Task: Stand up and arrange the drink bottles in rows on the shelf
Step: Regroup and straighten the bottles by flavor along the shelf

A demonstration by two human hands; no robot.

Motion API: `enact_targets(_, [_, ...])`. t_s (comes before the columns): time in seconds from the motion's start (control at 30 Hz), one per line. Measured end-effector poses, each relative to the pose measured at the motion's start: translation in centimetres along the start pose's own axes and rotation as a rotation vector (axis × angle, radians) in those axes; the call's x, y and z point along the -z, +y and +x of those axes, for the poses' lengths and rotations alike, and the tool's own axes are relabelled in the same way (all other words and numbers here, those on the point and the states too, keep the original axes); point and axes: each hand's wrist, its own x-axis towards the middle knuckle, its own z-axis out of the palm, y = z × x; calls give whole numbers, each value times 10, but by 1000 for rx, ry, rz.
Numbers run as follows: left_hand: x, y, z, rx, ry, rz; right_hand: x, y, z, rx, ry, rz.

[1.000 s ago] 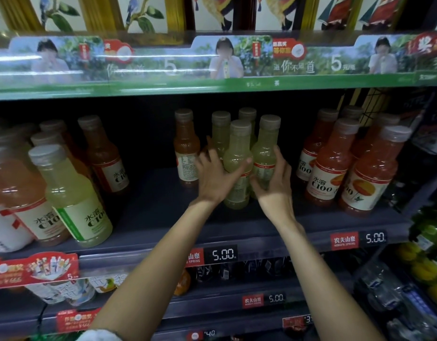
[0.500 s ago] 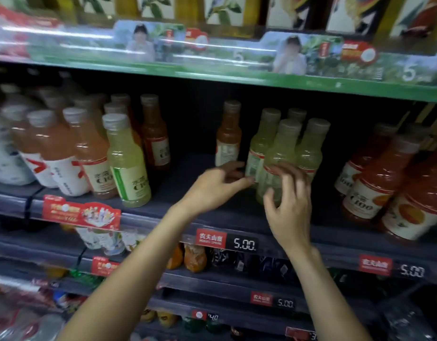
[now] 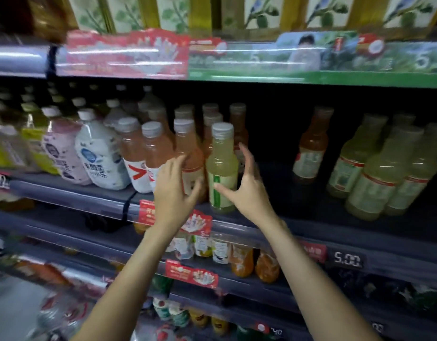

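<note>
A pale green drink bottle point(image 3: 222, 166) stands upright at the front of the dark shelf point(image 3: 72, 195), beside rows of pink-orange bottles point(image 3: 191, 148). My right hand point(image 3: 247, 190) is spread around the green bottle's right side, thumb on its label and fingers raised beside it, not closed. My left hand point(image 3: 173, 190) reaches in front of the nearest pink-orange bottle with its fingers extended and holds nothing. A cluster of green bottles point(image 3: 379, 178) and one amber bottle point(image 3: 311, 148) stand further right.
White and pink bottles point(image 3: 99, 156) crowd the shelf's left part. A dark gap lies between the green bottle and the amber one. Lower shelves hold small orange bottles point(image 3: 242, 262) behind red tags and a 5.00 price label point(image 3: 347, 260).
The view has swung left. Both hands have left the green cluster, which now sits at the right, and moved to the lone green bottle beside the pink-orange rows.
</note>
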Motion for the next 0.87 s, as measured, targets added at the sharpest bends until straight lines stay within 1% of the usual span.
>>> enact_targets(0.1, [-4, 4, -2, -34, -99, -72, -23, -3, 7, -76, 46, 3])
enact_targets(0.2, [-10, 20, -7, -8, -184, -216, -17, -3, 0, -105, 146, 76])
enact_targets(0.3, [-25, 37, -5, -14, -295, -397, 15, 5, -18, -89, 283, 135])
enact_targets(0.37, [-40, 55, -1, -67, -407, -525, 42, 10, -34, -88, 355, 108])
enact_targets(0.43, [-60, 80, 2, -94, -517, -710, 72, 16, -50, -111, 421, 61])
enact_targets(0.53, [-91, 121, 3, 8, -672, -978, 114, 26, -71, -187, 513, -20])
enact_targets(0.63, [-125, 161, 0, 87, -800, -1076, 159, 41, -94, -240, 621, -108])
enact_targets(0.67, [-135, 169, -1, 109, -804, -1064, 170, 44, -99, -259, 642, -121])
enact_targets(0.8, [-177, 190, -2, 79, -596, -796, 213, 63, -112, -307, 727, -181])
enact_targets(0.87, [-192, 199, 1, 102, -563, -732, 229, 73, -109, -317, 752, -206])
